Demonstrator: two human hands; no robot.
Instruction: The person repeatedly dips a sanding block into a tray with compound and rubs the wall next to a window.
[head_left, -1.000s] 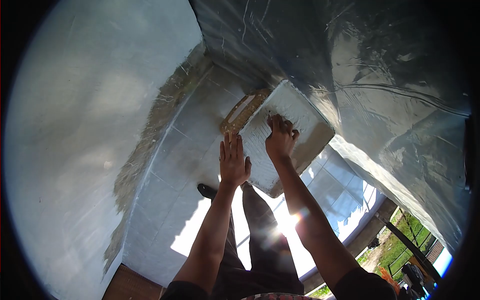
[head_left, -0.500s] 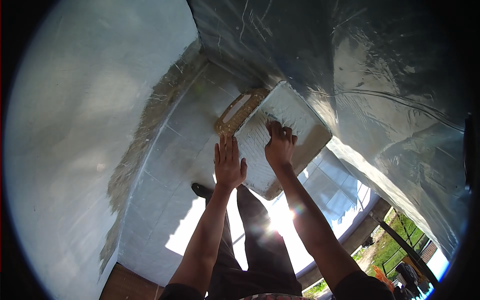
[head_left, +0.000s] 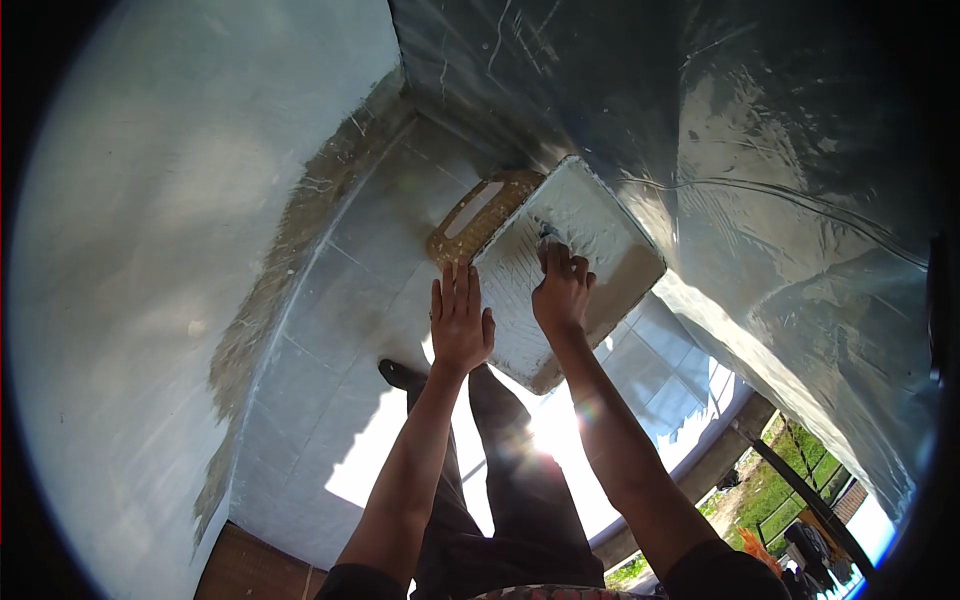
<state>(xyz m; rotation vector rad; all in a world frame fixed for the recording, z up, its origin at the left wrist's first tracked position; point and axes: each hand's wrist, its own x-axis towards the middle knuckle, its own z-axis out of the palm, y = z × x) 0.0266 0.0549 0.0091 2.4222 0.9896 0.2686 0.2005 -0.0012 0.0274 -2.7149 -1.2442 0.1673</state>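
Note:
A square board with a raised rim (head_left: 615, 205) carries wet, pale grey paste (head_left: 515, 290) marked with ridges. Beside its upper left edge is a brown, paste-spotted piece with a long slot (head_left: 485, 215). My left hand (head_left: 462, 325) lies flat along the board's left edge, palm down, fingers stretched out and their tips near the brown piece. My right hand (head_left: 562, 290) is over the middle of the paste with its fingers curled round a small tool or lump (head_left: 547, 236); too little of it shows to name it.
On the left rises a pale wall (head_left: 150, 250) with a rough, unpainted strip (head_left: 300, 215) low down. Dark plastic sheeting (head_left: 790, 200) hangs on the right. Below are floor tiles (head_left: 320, 370) and my shoe (head_left: 400, 374). Grass (head_left: 800, 465) shows at the lower right.
My right hand has moved slightly down the board, and a small grey object now shows at its fingertips. My left hand stays flat at the edge. The view has shifted a little.

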